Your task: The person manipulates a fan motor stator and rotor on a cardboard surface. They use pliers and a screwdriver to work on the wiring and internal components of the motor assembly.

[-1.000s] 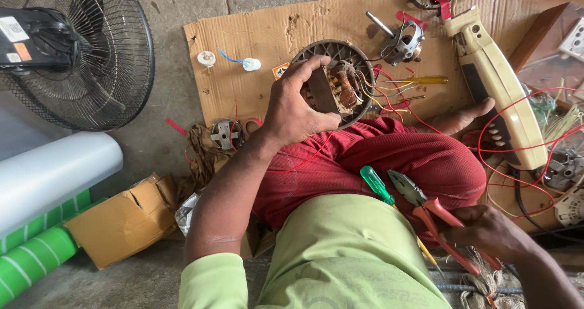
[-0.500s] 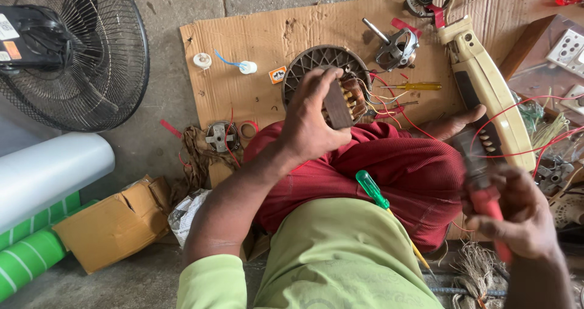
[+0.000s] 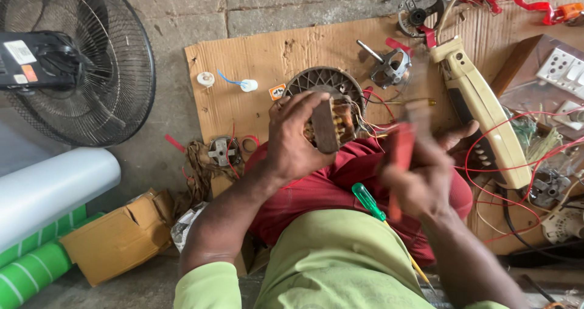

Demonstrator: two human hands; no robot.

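Observation:
My left hand [image 3: 298, 138] grips a motor stator [image 3: 333, 123] with copper windings and loose coloured wires, held upright above my lap. My right hand [image 3: 420, 181] is blurred with motion and holds red-handled pliers [image 3: 403, 157], raised close to the stator's right side. A screwdriver with a green handle [image 3: 368, 201] lies on my red trousers. Behind the stator a round grey fan motor housing [image 3: 328, 81] rests on a cardboard sheet [image 3: 255, 59].
A black fan cage [image 3: 91, 65] lies at the left. A cream fan body [image 3: 480, 111], a metal motor part [image 3: 392, 65], a small white part [image 3: 205, 79] and red wires [image 3: 517, 157] sit on the cardboard. A cardboard box [image 3: 115, 236] and green-white rolls [image 3: 36, 266] lie lower left.
My right hand picked up the red-handled pliers from my right side and lifted them up and left toward the stator. My left hand raised and turned the stator off the housing.

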